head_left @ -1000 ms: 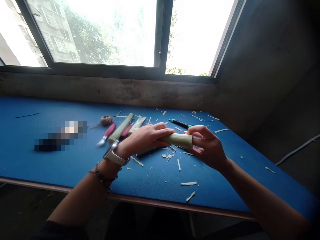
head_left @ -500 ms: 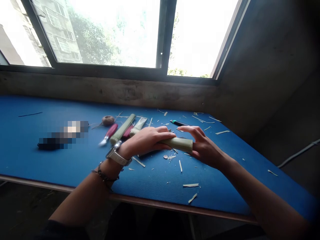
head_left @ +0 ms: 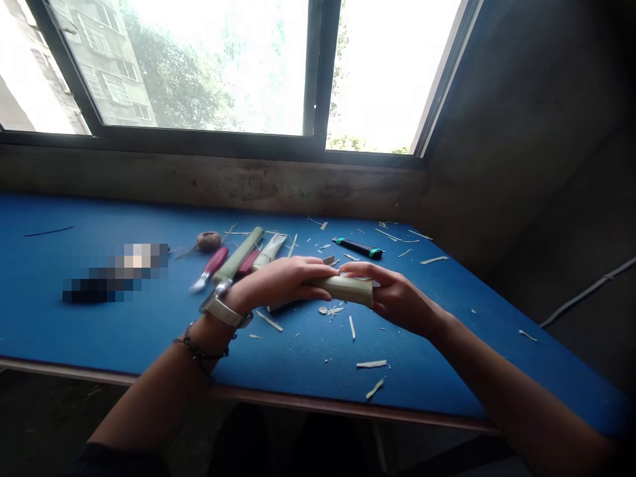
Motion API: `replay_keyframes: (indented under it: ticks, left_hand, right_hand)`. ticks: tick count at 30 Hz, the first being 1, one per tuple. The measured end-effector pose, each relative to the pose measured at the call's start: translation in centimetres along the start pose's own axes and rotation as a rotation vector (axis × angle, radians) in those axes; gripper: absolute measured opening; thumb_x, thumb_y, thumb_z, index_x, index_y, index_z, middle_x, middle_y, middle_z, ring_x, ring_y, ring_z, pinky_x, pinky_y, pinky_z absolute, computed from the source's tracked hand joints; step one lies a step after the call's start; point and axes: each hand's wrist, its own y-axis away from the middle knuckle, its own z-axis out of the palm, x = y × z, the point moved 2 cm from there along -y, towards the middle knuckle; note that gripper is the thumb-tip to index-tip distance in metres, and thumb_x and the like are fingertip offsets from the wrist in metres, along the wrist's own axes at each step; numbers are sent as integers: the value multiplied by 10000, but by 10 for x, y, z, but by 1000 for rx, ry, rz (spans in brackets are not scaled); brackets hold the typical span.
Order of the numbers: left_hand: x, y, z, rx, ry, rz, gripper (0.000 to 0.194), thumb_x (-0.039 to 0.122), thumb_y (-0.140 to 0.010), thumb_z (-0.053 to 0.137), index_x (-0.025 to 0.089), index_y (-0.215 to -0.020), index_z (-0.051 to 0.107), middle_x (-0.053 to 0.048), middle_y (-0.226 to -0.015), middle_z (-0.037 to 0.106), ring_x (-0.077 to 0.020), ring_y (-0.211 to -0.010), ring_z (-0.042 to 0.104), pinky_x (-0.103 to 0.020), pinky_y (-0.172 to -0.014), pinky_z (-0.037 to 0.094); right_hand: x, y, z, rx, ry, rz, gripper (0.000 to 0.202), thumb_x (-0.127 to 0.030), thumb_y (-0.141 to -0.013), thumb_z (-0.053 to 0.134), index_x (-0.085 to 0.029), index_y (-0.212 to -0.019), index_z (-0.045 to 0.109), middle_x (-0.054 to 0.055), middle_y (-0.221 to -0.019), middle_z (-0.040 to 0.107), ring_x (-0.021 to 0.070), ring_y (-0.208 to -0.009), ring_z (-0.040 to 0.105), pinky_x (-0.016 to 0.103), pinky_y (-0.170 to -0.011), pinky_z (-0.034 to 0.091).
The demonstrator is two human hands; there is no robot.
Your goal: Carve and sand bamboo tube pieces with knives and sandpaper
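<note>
My left hand (head_left: 285, 281) wears a watch and a bracelet at the wrist, and its fingers and thumb are wrapped round a pale green bamboo piece (head_left: 350, 290). The bamboo lies roughly level just above the table, its right end showing. At that end is my right hand (head_left: 395, 291), its index finger bent over the far side and the thumb by the cut edge; the other fingertips are hidden. Just behind the hands lies a black and teal utility knife (head_left: 358, 248). Thin bamboo shavings (head_left: 371, 364) are scattered around below and beside the hands.
On the blue table (head_left: 163, 338), left of the hands, lie a longer bamboo tube (head_left: 241, 254), another pale piece (head_left: 269, 252), a red-handled tool (head_left: 214, 264) and a ball of twine (head_left: 207, 241). A blurred-out dark object (head_left: 99, 285) lies further left. Behind stands a wall with a window.
My right hand has closed in on the bamboo's right end, its raised fingers coming down onto it. The utility knife now shows fully. The whole view has shifted slightly.
</note>
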Motion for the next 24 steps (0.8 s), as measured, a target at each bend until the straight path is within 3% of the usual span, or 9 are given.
replay_keyframes:
  ticks: [4, 8, 11, 14, 19, 24]
  left_hand:
    - [-2, -1, -3, 28, 157, 24, 347, 355, -865, 511, 139, -1133, 551, -84, -1011, 638, -141, -850, 582, -219, -705, 444]
    - [-5, -1, -5, 52, 192, -12, 327, 343, -864, 513, 131, -1109, 560, -91, -986, 650, -145, -821, 588, -226, -673, 438]
    - [-4, -1, -5, 51, 201, -5, 328, 343, -864, 514, 133, -1111, 560, -85, -972, 651, -141, -812, 587, -221, -668, 437]
    - [-5, -2, -1, 55, 183, 6, 343, 363, -867, 504, 131, -1114, 559, -84, -973, 648, -138, -815, 588, -215, -670, 439]
    - [-10, -2, 8, 5, 74, -31, 381, 417, -860, 497, 154, -1126, 567, -75, -1016, 641, -147, -845, 587, -230, -699, 443]
    - [-8, 0, -1, 7, 79, -50, 358, 400, -856, 510, 147, -1096, 591, -80, -989, 644, -152, -813, 585, -242, -670, 444]
  right_hand:
    - [-3, 1, -4, 126, 30, -126, 149, -203, -832, 559, -215, -971, 613, 56, -1147, 547, 152, -971, 600, 312, -831, 549]
    - [-5, -1, -10, 212, 114, -111, 25, -215, -812, 585, -206, -827, 603, 49, -1017, 539, 148, -913, 602, 308, -763, 578]
    - [-5, -2, -12, 238, 125, -83, 47, -253, -816, 577, -214, -797, 593, 42, -950, 543, 147, -844, 607, 302, -683, 587]
    - [-4, -4, -7, 175, 138, -71, 78, -259, -822, 567, -217, -867, 616, 67, -1065, 543, 184, -962, 591, 349, -776, 569]
    - [4, -4, 9, -78, 179, -28, 341, -234, -819, 567, -197, -1158, 550, 100, -1324, 458, 223, -1115, 532, 375, -855, 538]
    - [5, -2, 3, -41, 132, -119, 224, -182, -852, 522, -218, -1060, 599, 66, -1281, 509, 199, -1163, 504, 394, -921, 498]
